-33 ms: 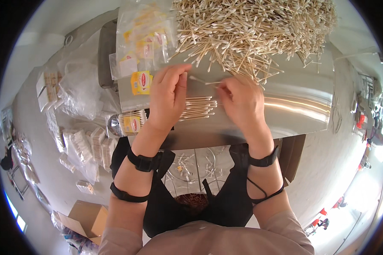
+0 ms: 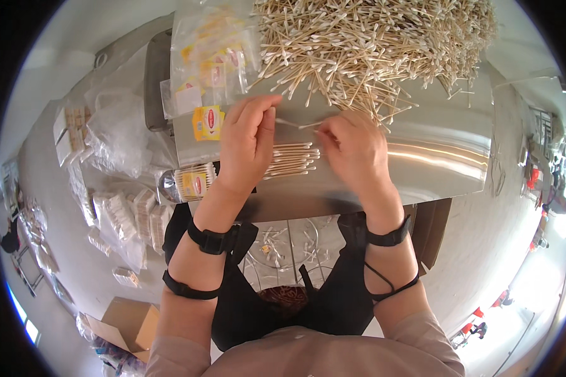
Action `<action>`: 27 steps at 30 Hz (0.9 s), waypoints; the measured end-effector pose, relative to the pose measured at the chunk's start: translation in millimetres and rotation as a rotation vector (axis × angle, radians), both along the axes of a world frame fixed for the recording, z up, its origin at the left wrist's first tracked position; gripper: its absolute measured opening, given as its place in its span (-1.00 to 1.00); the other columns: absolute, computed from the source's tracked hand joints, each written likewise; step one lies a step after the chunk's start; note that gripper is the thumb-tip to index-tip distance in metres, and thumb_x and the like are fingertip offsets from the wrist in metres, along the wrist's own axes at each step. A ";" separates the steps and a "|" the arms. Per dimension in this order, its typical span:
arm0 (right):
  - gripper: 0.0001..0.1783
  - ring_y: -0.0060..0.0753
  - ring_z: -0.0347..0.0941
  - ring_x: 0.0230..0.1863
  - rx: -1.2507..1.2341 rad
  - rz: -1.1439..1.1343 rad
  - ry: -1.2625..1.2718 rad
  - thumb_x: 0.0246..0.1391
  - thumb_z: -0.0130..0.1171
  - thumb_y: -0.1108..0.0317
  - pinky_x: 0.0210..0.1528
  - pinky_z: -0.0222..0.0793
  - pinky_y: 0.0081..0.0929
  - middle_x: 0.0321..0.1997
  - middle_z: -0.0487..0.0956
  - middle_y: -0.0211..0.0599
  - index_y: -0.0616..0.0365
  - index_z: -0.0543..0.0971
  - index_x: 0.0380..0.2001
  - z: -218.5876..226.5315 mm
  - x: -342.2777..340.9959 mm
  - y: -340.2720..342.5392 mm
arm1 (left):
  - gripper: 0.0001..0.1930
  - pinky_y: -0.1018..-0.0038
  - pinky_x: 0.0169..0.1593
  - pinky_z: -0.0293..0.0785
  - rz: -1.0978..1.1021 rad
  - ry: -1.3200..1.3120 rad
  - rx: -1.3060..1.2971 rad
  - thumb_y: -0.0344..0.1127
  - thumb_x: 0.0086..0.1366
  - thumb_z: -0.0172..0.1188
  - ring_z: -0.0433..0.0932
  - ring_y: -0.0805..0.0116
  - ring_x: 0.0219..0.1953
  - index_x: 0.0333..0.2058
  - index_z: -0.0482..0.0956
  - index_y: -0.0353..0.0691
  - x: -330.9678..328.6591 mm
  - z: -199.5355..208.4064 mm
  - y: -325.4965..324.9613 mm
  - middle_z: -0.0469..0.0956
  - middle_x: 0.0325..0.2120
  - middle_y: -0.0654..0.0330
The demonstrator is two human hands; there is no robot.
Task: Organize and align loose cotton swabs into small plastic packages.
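Note:
Wooden cotton swabs lie loose in a large heap (image 2: 371, 44) at the back of the metal table. My right hand (image 2: 357, 144) is closed in a pinch around a cotton swab (image 2: 311, 125), whose tip points left. A second swab (image 2: 286, 122), somewhat blurred, stretches from there toward my left hand (image 2: 248, 141). That left hand is cupped, index finger outstretched and thumb a little apart from it; its other fingers are mostly hidden. Between my hands a neat row of swabs (image 2: 294, 159) lies on the table, its left part hidden by my left hand and wrist.
Clear bags with yellow labels (image 2: 214, 50) lie at the back left, a loose yellow label (image 2: 208, 122) nearer me. A filled swab pack (image 2: 195, 182) rests by my left wrist. More packs (image 2: 116, 213) lie farther left, above an opened cardboard box (image 2: 126, 323). The metal table's edge (image 2: 446, 196) runs along the front.
The swabs between my hands have shifted slightly left and down, closer to my left hand. My right hand has moved a little left; my left hand is almost unchanged.

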State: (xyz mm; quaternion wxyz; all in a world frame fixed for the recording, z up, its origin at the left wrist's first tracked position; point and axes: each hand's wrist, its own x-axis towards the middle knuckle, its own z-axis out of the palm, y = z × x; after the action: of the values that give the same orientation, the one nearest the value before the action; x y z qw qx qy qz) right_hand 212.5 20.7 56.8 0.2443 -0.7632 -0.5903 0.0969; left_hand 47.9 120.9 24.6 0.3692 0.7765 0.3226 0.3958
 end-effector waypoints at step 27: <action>-0.82 -0.18 0.45 -0.31 0.130 0.105 -0.043 -0.19 0.30 0.55 -0.29 0.44 -0.31 -0.42 0.48 -0.38 0.04 0.62 -0.45 -13.1 1.6 8.4 | -0.80 0.33 -0.25 0.52 -0.125 0.072 -0.174 -0.38 0.46 -0.02 0.62 0.16 -0.38 -0.06 0.52 -0.29 -13.3 -3.5 -17.9 0.63 -0.37 0.10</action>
State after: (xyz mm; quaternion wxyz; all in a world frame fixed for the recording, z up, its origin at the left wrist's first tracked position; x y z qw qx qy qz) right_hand 214.0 29.1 43.7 0.2753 -0.7157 -0.6395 0.0548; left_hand 34.7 103.0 21.1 0.4474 0.7738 0.3198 0.3145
